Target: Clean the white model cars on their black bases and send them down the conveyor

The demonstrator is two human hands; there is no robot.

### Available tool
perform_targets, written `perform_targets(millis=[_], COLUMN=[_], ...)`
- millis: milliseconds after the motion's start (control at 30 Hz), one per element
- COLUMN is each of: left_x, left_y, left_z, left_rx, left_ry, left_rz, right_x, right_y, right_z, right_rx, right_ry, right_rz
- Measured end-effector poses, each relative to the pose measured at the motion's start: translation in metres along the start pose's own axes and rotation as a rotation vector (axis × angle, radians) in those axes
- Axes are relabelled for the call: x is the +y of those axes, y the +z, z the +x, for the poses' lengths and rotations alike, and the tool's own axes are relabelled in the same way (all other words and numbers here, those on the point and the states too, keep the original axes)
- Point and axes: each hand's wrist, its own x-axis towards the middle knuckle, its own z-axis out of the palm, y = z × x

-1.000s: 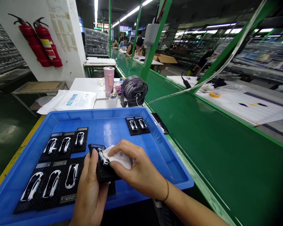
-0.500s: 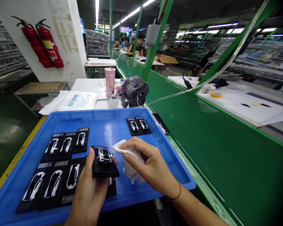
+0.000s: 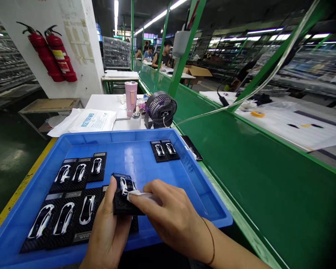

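My left hand (image 3: 109, 220) grips a black display base with a small white-and-black model car (image 3: 126, 184) mounted on it, thumb along the left edge. Over its right side, my right hand (image 3: 173, 215) pinches a white wipe (image 3: 138, 193) and presses it against the near end of the car. Most of the wipe is hidden by my fingers. Below and around my hands spreads a blue plastic tray (image 3: 182, 224). Several like model cars on black bases lie in its left part, among them one model car (image 3: 63, 218). Two more based model cars (image 3: 164, 150) lie at the far right.
Behind the tray stand a black fan (image 3: 161, 108), a pink tumbler (image 3: 131, 98) and a white wiper packet (image 3: 92, 120). A green conveyor belt (image 3: 240, 157) runs along the right. A clear tube (image 3: 268, 82) crosses above it. Other people sit farther down the line.
My right hand has moved left and down, bringing the wipe from beside the model car onto its near end. The held base has shifted slightly right and tilted.
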Motion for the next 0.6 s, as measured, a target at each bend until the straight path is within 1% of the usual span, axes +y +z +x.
perform_targets(millis=[67, 133, 267, 300, 367, 433, 500, 600], left_x=[-0.002, -0.004, -0.005, -0.004, -0.003, -0.003, -0.004, -0.005], left_y=[-0.004, -0.009, -0.014, -0.015, -0.015, -0.015, -0.015, -0.013], left_z=[0.001, 0.003, 0.008, 0.009, 0.011, 0.012, 0.012, 0.012], left_rx=[0.001, -0.001, -0.020, -0.024, -0.034, -0.038, -0.033, -0.007], left_ry=[0.013, 0.038, 0.032, 0.028, 0.033, 0.035, 0.027, 0.018], left_rz=[0.034, 0.074, 0.102, 0.101, 0.092, 0.080, 0.070, 0.060], right_x=[0.000, 0.000, 0.005, 0.007, 0.010, 0.011, 0.011, 0.007], right_y=[-0.001, -0.003, -0.010, -0.012, -0.014, -0.014, -0.011, -0.005], right_z=[0.000, 0.000, 0.001, 0.001, 0.002, 0.002, 0.002, 0.001], right_rx=[-0.007, -0.035, -0.110, -0.096, -0.026, 0.031, 0.021, -0.066], right_ry=[-0.014, -0.015, 0.027, 0.043, 0.077, 0.097, 0.098, 0.063], right_rz=[-0.053, -0.033, 0.174, 0.247, 0.388, 0.474, 0.454, 0.290])
